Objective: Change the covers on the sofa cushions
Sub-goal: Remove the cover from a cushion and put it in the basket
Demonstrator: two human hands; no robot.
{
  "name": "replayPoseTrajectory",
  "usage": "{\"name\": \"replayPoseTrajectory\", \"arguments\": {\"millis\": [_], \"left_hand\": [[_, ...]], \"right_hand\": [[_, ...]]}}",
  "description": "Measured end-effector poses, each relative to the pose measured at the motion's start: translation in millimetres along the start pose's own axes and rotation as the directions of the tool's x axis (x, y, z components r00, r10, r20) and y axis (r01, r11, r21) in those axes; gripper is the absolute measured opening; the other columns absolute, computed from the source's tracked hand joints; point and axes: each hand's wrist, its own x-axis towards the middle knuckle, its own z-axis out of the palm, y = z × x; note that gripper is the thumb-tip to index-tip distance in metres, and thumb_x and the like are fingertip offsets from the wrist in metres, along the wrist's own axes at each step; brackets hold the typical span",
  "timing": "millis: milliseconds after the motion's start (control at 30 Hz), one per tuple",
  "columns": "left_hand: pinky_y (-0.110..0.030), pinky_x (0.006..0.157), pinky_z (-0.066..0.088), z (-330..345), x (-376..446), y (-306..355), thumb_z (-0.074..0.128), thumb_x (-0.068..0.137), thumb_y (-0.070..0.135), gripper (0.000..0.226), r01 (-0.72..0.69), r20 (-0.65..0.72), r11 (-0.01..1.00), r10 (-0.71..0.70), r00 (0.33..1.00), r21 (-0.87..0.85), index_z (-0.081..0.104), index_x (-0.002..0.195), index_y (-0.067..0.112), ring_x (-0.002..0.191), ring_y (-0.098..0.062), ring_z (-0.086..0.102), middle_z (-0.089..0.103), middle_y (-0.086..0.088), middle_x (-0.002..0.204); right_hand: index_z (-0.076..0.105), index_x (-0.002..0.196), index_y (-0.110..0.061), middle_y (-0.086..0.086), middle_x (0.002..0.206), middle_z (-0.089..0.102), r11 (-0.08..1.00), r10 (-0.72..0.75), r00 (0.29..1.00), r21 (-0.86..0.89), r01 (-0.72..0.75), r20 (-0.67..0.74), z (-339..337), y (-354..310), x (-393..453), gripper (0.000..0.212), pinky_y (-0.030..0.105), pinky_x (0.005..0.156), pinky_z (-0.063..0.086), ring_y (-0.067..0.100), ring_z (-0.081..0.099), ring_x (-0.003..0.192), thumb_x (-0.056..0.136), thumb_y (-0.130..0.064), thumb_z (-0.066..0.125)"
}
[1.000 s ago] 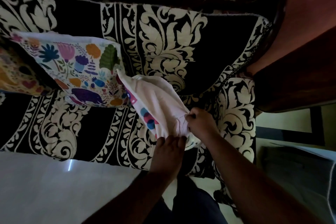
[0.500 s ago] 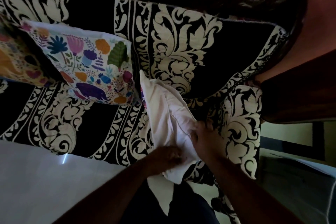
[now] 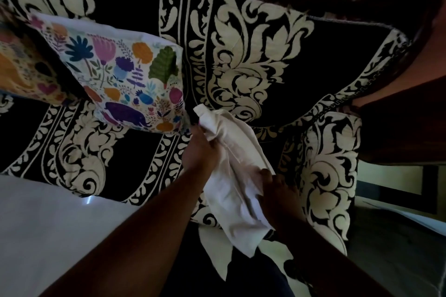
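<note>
where the white cushion cover lies bunched on the black-and-cream sofa, the left hand grips its upper part with curled fingers and the right hand pinches its lower side. a floral cushion sits just left of the cover.
</note>
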Motion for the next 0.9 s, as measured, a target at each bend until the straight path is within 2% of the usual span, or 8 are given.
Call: {"name": "replayPoseTrajectory", "arguments": {"millis": [100, 167, 300, 400, 567, 667, 800, 900], "left_hand": [[-0.044, 0.09, 0.049, -10.7, 9.7, -21.9, 0.05, 0.099, 0.029, 0.058, 0.074, -0.048, 0.996, -0.072, 0.996, 0.05, 0.025, 0.149, 0.014, 0.114, -0.038, 0.064, 0.065, -0.016, 0.128], [-0.045, 0.096, 0.046, -18.4, 15.9, -33.4, 0.052, 0.1, 0.032, 0.061, 0.128, -0.04, 0.991, -0.126, 0.991, 0.044, 0.025, 0.153, 0.018, 0.122, -0.037, 0.059, 0.06, -0.015, 0.136], [-0.048, 0.107, 0.045, -13.4, 35.6, -43.6, 0.069, 0.079, 0.029, 0.078, -0.114, 0.089, 0.99, 0.121, 0.989, -0.083, 0.036, 0.149, 0.016, 0.132, -0.033, 0.048, 0.049, -0.013, 0.144], [-0.028, 0.091, 0.045, -12.5, 42.4, -24.3, 0.074, 0.081, 0.021, 0.06, -0.02, 0.248, 0.951, 0.101, 0.963, -0.309, 0.048, 0.135, 0.023, 0.115, -0.019, 0.059, 0.061, 0.004, 0.118], [-0.02, 0.063, 0.044, -9.1, 55.4, 0.3, 0.069, 0.09, 0.043, 0.029, -0.064, 0.19, 0.947, 0.129, 0.973, -0.315, 0.055, 0.11, 0.027, 0.078, -0.008, 0.063, 0.059, 0.016, 0.083], [-0.027, 0.073, 0.055, -5.5, 63.4, 0.7, 0.058, 0.094, 0.053, 0.036, -0.066, 0.179, 0.954, 0.123, 0.976, -0.292, 0.064, 0.118, 0.026, 0.085, -0.012, 0.07, 0.072, 0.005, 0.096], [-0.034, 0.095, 0.048, -7.8, 68.5, 1.2, 0.051, 0.101, 0.044, 0.041, 0.004, 0.161, 0.963, 0.041, 0.986, -0.269, 0.062, 0.129, 0.017, 0.116, -0.027, 0.062, 0.068, -0.008, 0.122], [-0.038, 0.101, 0.043, -10.5, 69.2, -3.0, 0.05, 0.103, 0.039, 0.048, 0.051, 0.14, 0.978, -0.022, 0.99, -0.201, 0.054, 0.138, 0.007, 0.124, -0.034, 0.056, 0.061, -0.017, 0.133]], "right_hand": [[0.038, 0.141, -0.022, 0.002, 0.103, 0.066, 0.999, 0.011, 0.999, -0.049, -0.01, 0.035, 7.3, 16.4, -3.0, 0.062, 0.042, 0.08, 0.052, 0.03, 0.069, 0.085, 0.086, -0.043, 0.059], [0.035, 0.143, -0.026, 0.002, 0.107, 0.066, 0.997, 0.01, 0.999, -0.078, -0.006, 0.052, 5.5, 24.5, -0.1, 0.064, 0.042, 0.083, 0.049, 0.03, 0.067, 0.093, 0.088, -0.046, 0.06], [0.026, 0.149, -0.029, 0.005, 0.13, 0.053, 0.996, -0.046, 0.993, -0.077, 0.055, 0.109, -17.0, 14.9, 14.9, 0.074, 0.046, 0.1, 0.042, 0.03, 0.054, 0.12, 0.088, -0.054, 0.059], [0.024, 0.152, -0.02, 0.007, 0.144, 0.039, 0.994, -0.096, 0.991, -0.052, 0.101, 0.092, -41.4, -12.0, 32.8, 0.091, 0.049, 0.103, 0.04, 0.031, 0.045, 0.129, 0.083, -0.062, 0.064], [0.02, 0.155, -0.018, 0.009, 0.158, 0.031, 0.963, -0.143, 0.986, 0.216, 0.159, -0.085, -63.2, -64.2, 82.9, 0.087, 0.049, 0.105, 0.043, 0.028, 0.033, 0.144, 0.089, -0.053, 0.064], [0.023, 0.152, -0.018, 0.01, 0.154, 0.036, 0.991, -0.05, 0.992, 0.114, 0.063, -0.112, -56.7, -81.2, 106.6, 0.082, 0.051, 0.1, 0.045, 0.029, 0.038, 0.141, 0.09, -0.052, 0.064], [0.015, 0.153, -0.02, 0.012, 0.147, 0.043, 0.987, 0.104, 0.992, 0.133, -0.095, -0.066, -45.0, -81.6, 120.2, 0.099, 0.057, 0.095, 0.044, 0.031, 0.043, 0.134, 0.081, -0.065, 0.067], [0.025, 0.148, -0.025, 0.009, 0.136, 0.051, 0.992, 0.093, 0.994, 0.095, -0.088, -0.051, -37.2, -72.2, 115.7, 0.072, 0.056, 0.095, 0.044, 0.031, 0.048, 0.126, 0.092, -0.052, 0.06]]}}
